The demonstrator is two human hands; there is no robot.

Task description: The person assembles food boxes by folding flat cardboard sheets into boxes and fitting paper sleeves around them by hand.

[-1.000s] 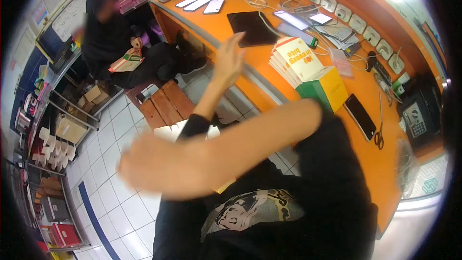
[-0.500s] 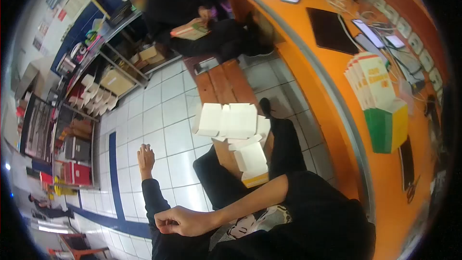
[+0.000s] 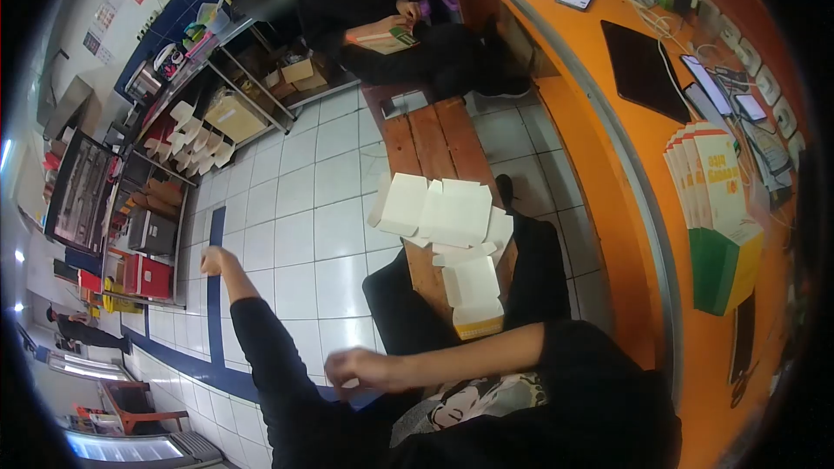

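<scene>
My left arm, in a long black sleeve (image 3: 274, 352), reaches out over the tiled floor. At its end my left hand (image 3: 223, 260) is bent at the wrist with the fingers curled in, and nothing shows in them. My right forearm is bare and crosses in front of my printed shirt (image 3: 469, 399). My right hand (image 3: 365, 370) hovers near the left sleeve, apart from it, its fingers loosely bent with a gap between them. Unfolded white cardboard boxes (image 3: 459, 208) lie between my legs on a wooden bench (image 3: 426, 143); one has a yellow edge.
An orange counter (image 3: 647, 234) runs along the right, holding a stack of green and yellow food boxes (image 3: 717, 208), phones, a dark tablet (image 3: 643, 69) and scissors (image 3: 743, 386). Ahead sits another person (image 3: 365, 0) with a carton. Shelves with a red cooler box (image 3: 148, 276) stand left.
My left hand has swung left and its fingers have curled in. My right hand has come away from the left sleeve, moving right. The whole view has shifted slightly.
</scene>
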